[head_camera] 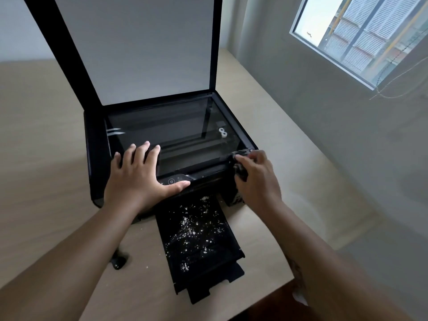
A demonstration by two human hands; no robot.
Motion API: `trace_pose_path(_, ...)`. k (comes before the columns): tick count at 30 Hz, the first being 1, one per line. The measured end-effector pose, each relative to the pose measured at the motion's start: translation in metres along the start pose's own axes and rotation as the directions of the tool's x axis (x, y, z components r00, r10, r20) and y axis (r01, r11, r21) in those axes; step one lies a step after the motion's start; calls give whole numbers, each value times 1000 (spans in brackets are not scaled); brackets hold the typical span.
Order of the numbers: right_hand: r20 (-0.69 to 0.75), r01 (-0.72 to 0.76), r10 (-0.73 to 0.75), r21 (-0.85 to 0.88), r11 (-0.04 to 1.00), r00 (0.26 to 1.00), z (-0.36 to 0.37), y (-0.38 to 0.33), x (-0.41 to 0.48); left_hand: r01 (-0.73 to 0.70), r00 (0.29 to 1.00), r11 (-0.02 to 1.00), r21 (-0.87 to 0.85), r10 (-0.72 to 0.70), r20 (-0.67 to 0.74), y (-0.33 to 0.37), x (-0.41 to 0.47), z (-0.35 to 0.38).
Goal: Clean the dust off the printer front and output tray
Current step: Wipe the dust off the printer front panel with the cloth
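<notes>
A black printer (97, 158) stands on a beige table with its scanner lid (139, 47) raised upright. Its output tray (203, 242) is pulled out toward me and speckled with white dust. My left hand (136, 177) lies flat on the printer's front left, fingers spread on the scanner glass (176, 133), thumb by the control panel (176, 180). My right hand (254, 177) grips a dark cloth (239, 169) pressed against the printer's front right corner.
The beige table (46, 181) runs up to a grey wall on the right, which has a window (361, 31). A small black object (119, 260) lies on the table, left of the tray. The table's front edge is near the tray's end.
</notes>
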State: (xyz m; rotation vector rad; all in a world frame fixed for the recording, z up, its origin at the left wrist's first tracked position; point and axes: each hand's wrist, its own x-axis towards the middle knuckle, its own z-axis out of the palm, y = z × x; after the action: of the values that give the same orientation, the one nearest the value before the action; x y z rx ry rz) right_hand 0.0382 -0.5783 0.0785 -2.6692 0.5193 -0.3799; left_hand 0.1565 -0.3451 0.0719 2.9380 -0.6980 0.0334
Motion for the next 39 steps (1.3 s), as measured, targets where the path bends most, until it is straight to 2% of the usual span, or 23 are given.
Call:
trace_pose_path(3, 72, 194, -189, -62, 979, 979, 4, 1, -9, 1, 1000, 1000, 4, -1, 2, 0, 0, 0)
trace_pose_path(8, 74, 293, -284, -199, 935, 956, -11, 11, 5, 1, 1000, 1000, 5, -1, -4, 0, 1, 0)
trace_pose_path(12, 175, 429, -392, -368, 825, 903, -19, 8, 15, -2, 1000, 1000, 3, 2, -4, -1, 1, 1)
trace_pose_path(14, 138, 402, -379, -377, 834, 915, -30, 11, 23, -2, 1000, 1000, 12, 2, -2, -1, 2, 1)
trace_pose_path(17, -15, 231, -239, -202, 952, 971, -41, 17, 33, 2, 1000, 1000, 19, -2, -11, -1, 2, 2)
trace_pose_path(19, 9, 295, -296, -132, 946, 955, -38, 16, 28, 1, 1000, 1000, 18, -1, -11, -1, 2, 3)
trace_pose_path(22, 163, 414, -386, -206, 887, 908, -24, 10, 14, 1, 1000, 1000, 14, -1, -12, 0, 2, 2)
trace_pose_path(26, 124, 404, -385, -332, 853, 915, -23, 13, 18, -1, 1000, 1000, 15, 1, -1, -1, 1, 2)
trace_pose_path(28, 37, 323, -327, -294, 900, 944, -27, 21, 19, -1, 1000, 1000, 16, 1, 4, -1, 1, 1)
trace_pose_path(30, -93, 152, -167, -148, 977, 982, -26, 32, 20, -1, 1000, 1000, 23, 1, -2, -1, 1, 2)
trace_pose_path(32, -114, 80, -78, 7, 997, 990, -16, 34, 18, -2, 1000, 1000, 23, 2, -7, 0, 1, 2)
trace_pose_path(34, -65, 153, -152, 11, 988, 986, 0, 28, 11, -3, 1000, 1000, 21, 3, -5, 0, 1, 2)
trace_pose_path(37, 23, 336, -335, -84, 938, 942, 10, 24, 1, 0, 1000, 1000, 11, 0, -7, 0, 0, 1)
trace_pose_path(39, -7, 322, -327, -144, 936, 945, 7, 37, 5, -1, 1000, 1000, 11, 1, -9, 0, -1, 1)
